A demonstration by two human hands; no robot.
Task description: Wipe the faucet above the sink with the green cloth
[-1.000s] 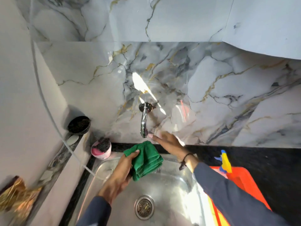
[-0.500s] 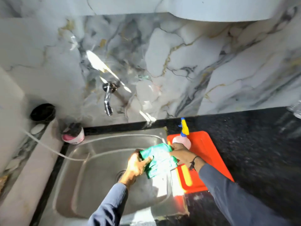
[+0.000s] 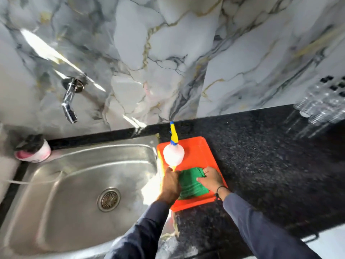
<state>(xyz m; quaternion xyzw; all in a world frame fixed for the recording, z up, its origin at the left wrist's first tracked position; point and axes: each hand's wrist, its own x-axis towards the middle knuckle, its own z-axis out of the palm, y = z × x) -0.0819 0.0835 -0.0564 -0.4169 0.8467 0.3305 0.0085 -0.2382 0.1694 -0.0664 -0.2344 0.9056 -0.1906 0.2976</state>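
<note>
The folded green cloth (image 3: pixel 190 185) lies in the orange tray (image 3: pixel 197 148) on the black counter, right of the sink. My left hand (image 3: pixel 170 184) grips the cloth's left edge. My right hand (image 3: pixel 211 178) rests on its right side, fingers pressing it down. The chrome faucet (image 3: pixel 69 99) sticks out of the marble wall at the upper left, above the steel sink (image 3: pixel 74 184), well away from both hands.
A white spray bottle (image 3: pixel 173 152) with a blue and yellow nozzle stands in the tray behind the cloth. A pink tub (image 3: pixel 33 150) sits at the sink's back left corner. Clear glasses (image 3: pixel 321 107) stand at the far right of the black counter (image 3: pixel 270 165).
Both hands carried the green cloth from under the faucet, over the sink, to the right and set it down in the orange tray. The view swung right with them.
</note>
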